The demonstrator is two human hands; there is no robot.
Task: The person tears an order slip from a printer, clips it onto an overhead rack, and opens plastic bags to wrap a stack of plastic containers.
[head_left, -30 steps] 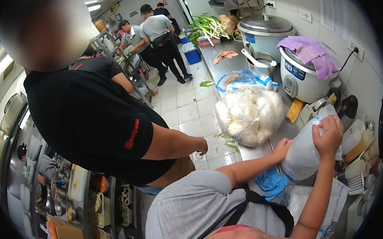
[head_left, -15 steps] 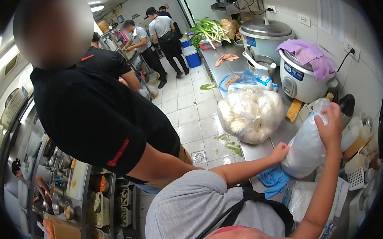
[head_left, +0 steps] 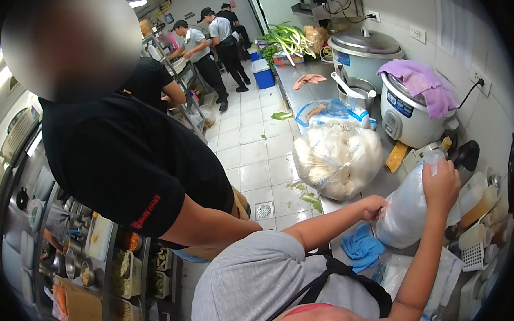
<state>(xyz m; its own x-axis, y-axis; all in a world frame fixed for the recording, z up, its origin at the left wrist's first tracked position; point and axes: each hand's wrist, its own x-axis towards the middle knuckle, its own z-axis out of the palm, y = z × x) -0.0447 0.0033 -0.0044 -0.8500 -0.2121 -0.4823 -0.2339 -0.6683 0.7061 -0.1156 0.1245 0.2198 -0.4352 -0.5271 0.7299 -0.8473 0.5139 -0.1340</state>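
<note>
A tall, whitish translucent plastic bag [head_left: 404, 212] stands on the steel counter in front of me. Its side near the bottom is pinched by my left hand [head_left: 374, 208], with the fingers curled. My right hand [head_left: 442, 179] grips the bag's upper part, its fingers partly hidden behind the plastic. What fills the bag is too cloudy to make out. To the left is a big knotted clear bag [head_left: 337, 159] of pale lumps. A crumpled blue cloth [head_left: 361, 247] lies just below my left hand, beside flat clear plastic [head_left: 393, 272].
Two large rice cookers [head_left: 413, 113] [head_left: 364, 50] line the wall, one under a purple cloth [head_left: 418, 82]. Leafy greens [head_left: 289, 41] lie at the counter's far end. A co-worker in black [head_left: 123, 159] stands close on the left; others work farther back. Leaf scraps litter the floor.
My right hand's raised, spread fingers have come down and closed round the bag's upper part. The nearby co-worker's body and arm have shifted slightly, and the view has moved a little.
</note>
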